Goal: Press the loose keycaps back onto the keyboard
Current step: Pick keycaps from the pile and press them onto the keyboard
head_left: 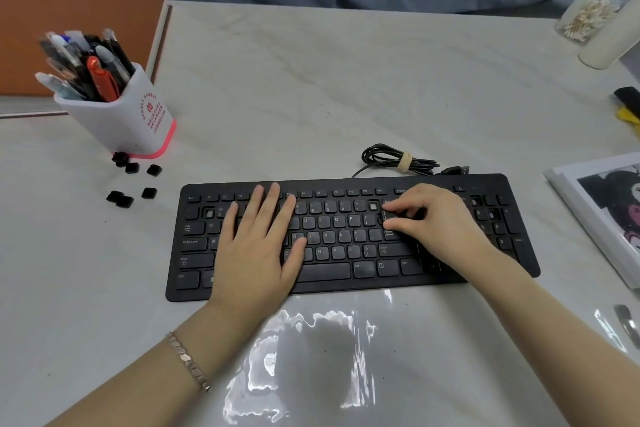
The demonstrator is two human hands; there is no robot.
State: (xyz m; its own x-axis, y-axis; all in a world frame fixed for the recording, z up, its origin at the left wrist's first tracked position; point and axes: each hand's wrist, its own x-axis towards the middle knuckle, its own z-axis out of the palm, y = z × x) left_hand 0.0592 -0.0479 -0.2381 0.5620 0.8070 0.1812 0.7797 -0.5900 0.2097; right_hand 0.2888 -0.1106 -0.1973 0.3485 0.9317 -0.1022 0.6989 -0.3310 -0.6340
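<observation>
A black keyboard (450,274) lies across the middle of the table. Bare key sockets show at the upper left (209,213), near the backspace area (373,206) and in the number pad (491,215). My left hand (256,246) rests flat on the left-middle keys with straight, spread fingers. My right hand (436,218) is curled over the right end of the letter block, and its thumb and forefinger pinch a black keycap (389,216) at the keyboard surface. Several loose black keycaps (132,168) lie on the table left of the keyboard, with more (119,199) nearer the front.
A white pen holder (121,114) full of pens stands at the left, right behind the loose keycaps. The bundled keyboard cable (398,159) lies behind the keyboard. A printed picture (609,204) sits at the right edge, and a jar of cotton swabs (588,14) at the far right.
</observation>
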